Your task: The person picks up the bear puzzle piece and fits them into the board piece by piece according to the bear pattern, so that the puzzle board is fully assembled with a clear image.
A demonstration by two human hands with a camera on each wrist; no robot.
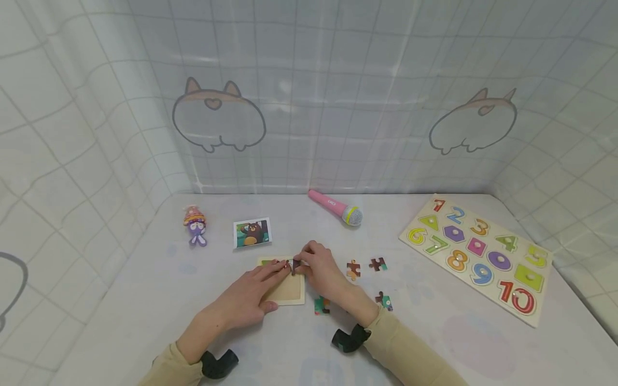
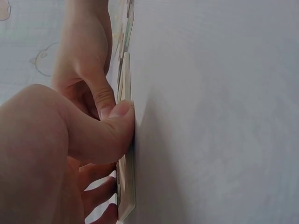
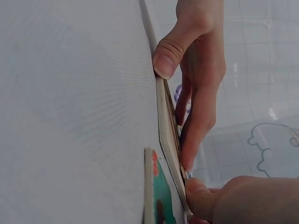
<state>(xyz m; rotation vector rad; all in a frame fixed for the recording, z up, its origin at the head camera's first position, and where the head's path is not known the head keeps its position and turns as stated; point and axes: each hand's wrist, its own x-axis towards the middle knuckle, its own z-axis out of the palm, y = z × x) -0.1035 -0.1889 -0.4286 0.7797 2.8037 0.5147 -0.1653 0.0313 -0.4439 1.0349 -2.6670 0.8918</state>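
Note:
A shallow wooden puzzle tray (image 1: 285, 294) lies on the table in the middle of the head view, its upper part partly filled with puzzle pieces. My left hand (image 1: 248, 297) lies across its left side with the fingers stretched over the pieces. In the left wrist view, the left thumb (image 2: 122, 123) rests against the tray's near edge. At the tray's upper right, my right hand (image 1: 324, 273) pinches a dark brown puzzle piece (image 1: 295, 266) between thumb and fingers. Both hands partly cover the pieces in the tray.
Loose puzzle pieces lie right of the tray, including one brown and orange piece (image 1: 353, 269) and one green piece (image 1: 321, 305). Behind are a bear picture card (image 1: 252, 233), a purple figurine (image 1: 196, 231) and a pink microphone (image 1: 333, 205). A number board (image 1: 463, 244) lies far right.

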